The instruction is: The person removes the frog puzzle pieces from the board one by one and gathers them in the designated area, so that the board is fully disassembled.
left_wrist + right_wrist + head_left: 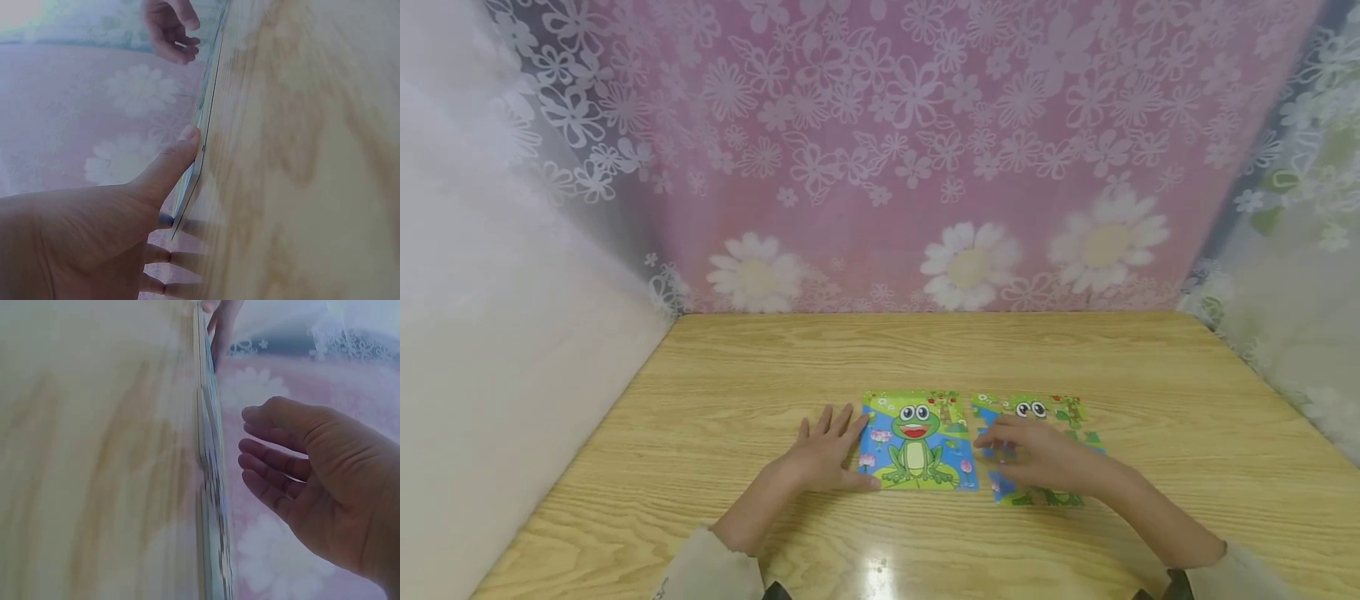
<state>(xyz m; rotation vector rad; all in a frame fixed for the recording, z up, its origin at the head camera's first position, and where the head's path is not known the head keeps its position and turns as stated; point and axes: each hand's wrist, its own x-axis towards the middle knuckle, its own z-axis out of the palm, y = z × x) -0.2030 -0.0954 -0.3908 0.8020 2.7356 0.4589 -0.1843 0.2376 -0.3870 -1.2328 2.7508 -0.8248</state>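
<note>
A complete frog picture board lies flat on the wooden table, showing a green frog on a lily pad. My left hand rests at its left side with fingers spread; in the left wrist view, the thumb touches the board's near edge. To the right lie frog puzzle pieces, separated by gaps and partly hidden by my right hand. That hand hovers over them, fingers loosely bent. In the right wrist view, the fingers stand apart from the pieces' edges, holding nothing.
The wood-grain table extends around both pictures. Behind it hangs a pink flowered curtain, with a pale cloth along the left and another flowered cloth along the right.
</note>
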